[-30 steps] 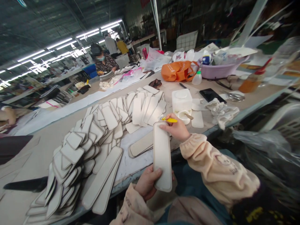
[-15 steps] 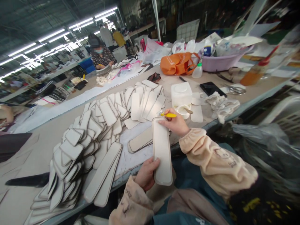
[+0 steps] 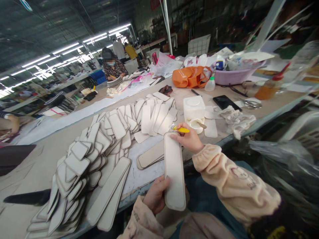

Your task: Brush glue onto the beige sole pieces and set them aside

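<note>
My left hand (image 3: pixel 156 196) grips the near end of a long, rounded beige strip (image 3: pixel 173 169) and holds it out over the table edge. My right hand (image 3: pixel 189 138) is closed on a small yellow-handled brush (image 3: pixel 181 129), whose tip rests at the strip's far end. Just beyond stand a small white cup (image 3: pixel 195 124) with a stick in it and a white plastic tub (image 3: pixel 193 107). More long strips (image 3: pixel 151 155) lie on the table right beside the held one.
Fanned rows of beige pieces (image 3: pixel 104 139) cover the table to the left. A crumpled cloth (image 3: pixel 236 120), a black phone (image 3: pixel 225 101), an orange bag (image 3: pixel 190 76) and a lilac basin (image 3: pixel 234 74) sit to the right. Other people work at the far end.
The held strip and both hands stay in nearly the same pose; the brush remains at the strip's far end. Only the camera view has shifted slightly.
</note>
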{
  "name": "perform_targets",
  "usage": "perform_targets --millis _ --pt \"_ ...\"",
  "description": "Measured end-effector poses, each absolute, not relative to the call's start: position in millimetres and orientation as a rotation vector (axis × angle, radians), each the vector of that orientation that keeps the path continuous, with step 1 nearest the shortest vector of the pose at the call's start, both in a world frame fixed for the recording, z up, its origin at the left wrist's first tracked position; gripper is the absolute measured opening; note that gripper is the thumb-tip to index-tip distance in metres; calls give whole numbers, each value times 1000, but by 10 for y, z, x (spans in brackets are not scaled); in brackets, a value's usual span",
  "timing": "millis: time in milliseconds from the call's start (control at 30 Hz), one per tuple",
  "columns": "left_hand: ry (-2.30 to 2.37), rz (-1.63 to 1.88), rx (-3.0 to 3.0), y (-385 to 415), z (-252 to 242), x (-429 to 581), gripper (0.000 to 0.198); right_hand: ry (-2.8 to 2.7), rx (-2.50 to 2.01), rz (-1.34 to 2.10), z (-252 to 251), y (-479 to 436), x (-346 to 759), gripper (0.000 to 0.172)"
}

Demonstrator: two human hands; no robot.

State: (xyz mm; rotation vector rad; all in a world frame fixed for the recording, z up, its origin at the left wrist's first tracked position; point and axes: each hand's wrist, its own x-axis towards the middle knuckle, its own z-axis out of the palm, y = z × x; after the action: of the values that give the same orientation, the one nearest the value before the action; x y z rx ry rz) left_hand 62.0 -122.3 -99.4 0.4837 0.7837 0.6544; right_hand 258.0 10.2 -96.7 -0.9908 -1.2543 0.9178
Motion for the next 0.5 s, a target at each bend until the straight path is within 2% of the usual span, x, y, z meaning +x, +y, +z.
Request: perform_targets --millis 133,200,333,500 --pt "700 601 426 -1149 -932 614 69 -1248 -994 930 -960 105 2590 39" --pt "688 578 430 -1106 -904 612 74 -1248 -1006 922 -961 111 2598 40" --pt "714 622 557 -1063 -890 610 49 -1240 -1003 897 -957 119 2611 42" --pt "878 649 593 -1068 -942 633 41 -1249 -951 927 -922 105 2610 45"
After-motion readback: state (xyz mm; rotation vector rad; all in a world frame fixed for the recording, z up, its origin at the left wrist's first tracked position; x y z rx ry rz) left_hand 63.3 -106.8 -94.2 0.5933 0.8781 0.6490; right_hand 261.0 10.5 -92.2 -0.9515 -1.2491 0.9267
